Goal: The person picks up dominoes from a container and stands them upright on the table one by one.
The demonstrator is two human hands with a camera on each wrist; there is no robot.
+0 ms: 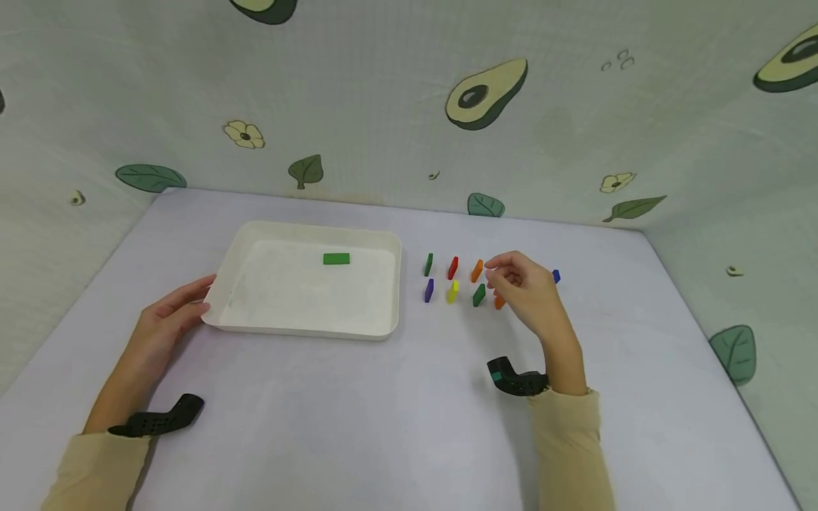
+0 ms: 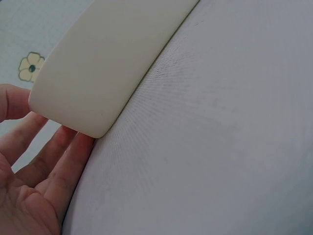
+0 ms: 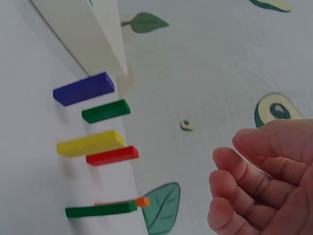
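My left hand [image 1: 165, 318] touches the front-left corner of a shallow white tray [image 1: 300, 332] from outside, thumb near the rim and fingers [image 2: 71, 171] along the short wall. Inside the tray lies a green domino-like block [image 1: 336, 259]. Several thin coloured blocks stand on edge to its right: a purple block [image 1: 429, 290], a yellow block [image 1: 453, 292], a red block [image 1: 453, 268] and an orange block [image 1: 477, 270] among them. Above the right end of these blocks hovers my right hand [image 1: 525, 289], fingers loosely curled, nothing seen between them. It partly hides another orange block [image 1: 500, 302].
A blue block [image 1: 556, 276] shows just right of the right hand. Two green blocks [image 1: 429, 265] stand among the others. The white table [image 1: 358, 426] ends at a patterned cloth [image 1: 383, 106] behind and at the sides. Both wrists wear black devices [image 1: 517, 380].
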